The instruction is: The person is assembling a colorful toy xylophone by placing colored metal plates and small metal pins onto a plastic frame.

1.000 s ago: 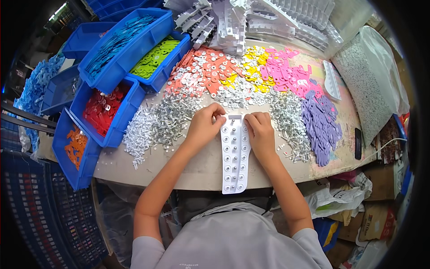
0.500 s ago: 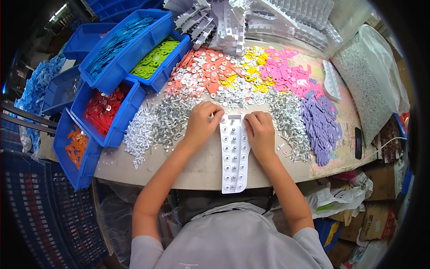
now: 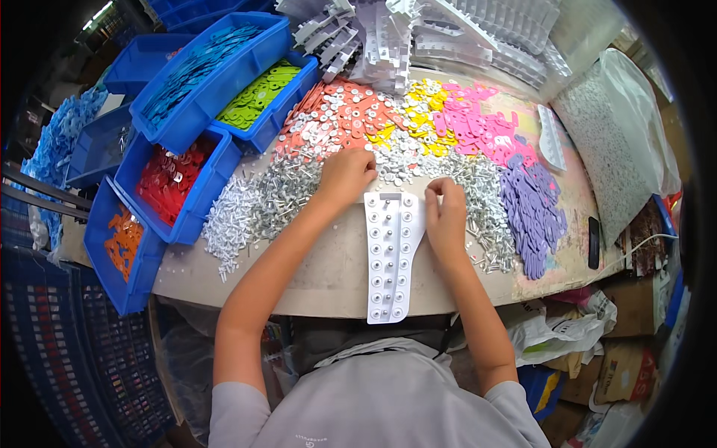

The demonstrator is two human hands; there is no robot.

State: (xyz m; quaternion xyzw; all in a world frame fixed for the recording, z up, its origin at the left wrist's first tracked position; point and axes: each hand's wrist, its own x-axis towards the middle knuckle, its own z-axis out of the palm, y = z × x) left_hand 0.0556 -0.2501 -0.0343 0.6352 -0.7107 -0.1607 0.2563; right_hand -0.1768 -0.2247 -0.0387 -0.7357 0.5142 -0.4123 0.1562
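A crumpled white plastic bag (image 3: pixel 556 328) lies near a cardboard box (image 3: pixel 621 373).

The white moulded plastic holder (image 3: pixel 382 256) lies lengthwise at the frame's centre, ringed round seats down both sides, silver pins (image 3: pixel 388 263) lining its middle. Small white and greyish round caps (image 3: pixel 400 161) lie loosely heaped at upper centre.

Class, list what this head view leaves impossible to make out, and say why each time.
All in the head view:
Left hand: its own knuckles hide whether it holds anything.
Right hand: fingertips too small to show any held piece.
Stacked white strips: cut off by the picture's top edge.
Clear bag: speckled contents too small to identify.
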